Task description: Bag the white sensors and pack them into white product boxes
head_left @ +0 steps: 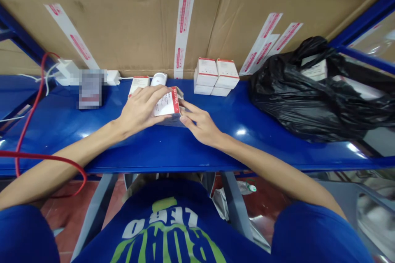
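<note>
A small white and red carton marked DETECTOR [166, 103] is held above the blue shelf. My left hand [142, 107] wraps round it from the left, thumb below and fingers over the top. My right hand [200, 122] is at its right end, fingertips at the opening beside a raised end flap; what they pinch, if anything, is hidden. Just behind my left hand lie another white and red carton [138, 84] and a white rounded detector [159, 79], both partly covered.
Several small white cartons [212, 74] are stacked by the cardboard wall [138, 20]. A black plastic bag [293, 94] with boxes inside fills the right side. White adapters [66, 72], a blurred-out item [90, 89] and a red cable [31, 119] are at left. The blue shelf [173, 152] has a front edge.
</note>
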`<state>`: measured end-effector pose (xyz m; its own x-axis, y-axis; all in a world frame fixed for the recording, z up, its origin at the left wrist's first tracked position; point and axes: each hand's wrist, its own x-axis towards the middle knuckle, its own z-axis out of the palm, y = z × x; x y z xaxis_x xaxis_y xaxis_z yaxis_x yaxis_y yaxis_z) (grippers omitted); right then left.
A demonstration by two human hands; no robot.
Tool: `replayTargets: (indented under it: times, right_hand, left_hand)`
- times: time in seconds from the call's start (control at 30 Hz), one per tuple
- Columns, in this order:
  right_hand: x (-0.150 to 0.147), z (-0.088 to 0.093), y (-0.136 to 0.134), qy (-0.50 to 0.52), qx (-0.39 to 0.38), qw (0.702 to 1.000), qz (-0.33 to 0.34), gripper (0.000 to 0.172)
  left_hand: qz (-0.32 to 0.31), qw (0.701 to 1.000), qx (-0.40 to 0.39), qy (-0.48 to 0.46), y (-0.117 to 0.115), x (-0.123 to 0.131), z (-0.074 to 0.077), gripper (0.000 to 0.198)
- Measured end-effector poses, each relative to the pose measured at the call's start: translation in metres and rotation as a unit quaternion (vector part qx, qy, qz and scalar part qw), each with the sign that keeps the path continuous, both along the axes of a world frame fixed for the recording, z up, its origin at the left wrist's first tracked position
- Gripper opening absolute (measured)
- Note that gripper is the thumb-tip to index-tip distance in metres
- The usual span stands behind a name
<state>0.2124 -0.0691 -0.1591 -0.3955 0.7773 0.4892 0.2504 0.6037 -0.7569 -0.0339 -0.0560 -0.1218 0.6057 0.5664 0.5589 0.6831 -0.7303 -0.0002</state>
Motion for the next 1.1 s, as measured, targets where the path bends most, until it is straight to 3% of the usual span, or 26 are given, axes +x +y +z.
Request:
replayTargets:
  times: [0.1,0.17,0.27,0.43,0.57,0.67,0.77,0.83,0.97,1.1]
  right_hand:
    - [0.005,0.007,0.0,-0.039,0.055,0.998,0.016,0.05]
    - [0.01,0.013,0.003,-0.036,0.093,0.995,-0.024,0.046]
    - [0.017,0.018,0.01,-0.029,0.123,0.989,-0.073,0.055]
    - [0.016,0.017,0.01,-0.049,0.114,0.992,-0.024,0.045]
    - [0.013,0.017,0.01,0.046,0.056,0.997,-0.033,0.059]
    - [0.013,0.014,0.013,0.167,-0.087,0.982,-0.009,0.069]
    - [0.009,0.007,0.014,0.178,-0.212,0.96,0.05,0.068]
    - [0.004,0.003,0.01,0.135,-0.204,0.968,0.06,0.074]
    - [-0.003,0.003,-0.004,0.024,-0.108,0.992,0.053,0.089]
    - [-0.003,0.011,-0.009,0.024,-0.149,0.987,0.051,0.094]
  left_hand:
    - [0.013,0.999,-0.026,-0.013,0.003,-0.002,-0.001,0.07]
    - [0.014,0.999,-0.028,-0.042,0.003,-0.002,-0.001,0.072]
    - [-0.01,0.997,-0.016,-0.079,0.0,0.0,-0.001,0.072]
    - [-0.063,0.997,-0.01,-0.054,-0.003,0.003,-0.004,0.063]
    - [-0.045,0.997,0.004,-0.063,-0.002,0.002,-0.006,0.064]
    - [-0.007,0.998,-0.002,-0.061,-0.002,0.002,-0.005,0.068]
    - [0.006,0.999,0.012,-0.032,-0.002,0.004,-0.006,0.063]
    - [-0.007,0.999,0.044,0.002,-0.003,0.005,-0.007,0.055]
    - [-0.045,0.99,0.129,0.031,-0.007,0.01,-0.011,0.049]
    - [-0.039,0.991,0.127,-0.018,-0.014,0.018,-0.012,0.054]
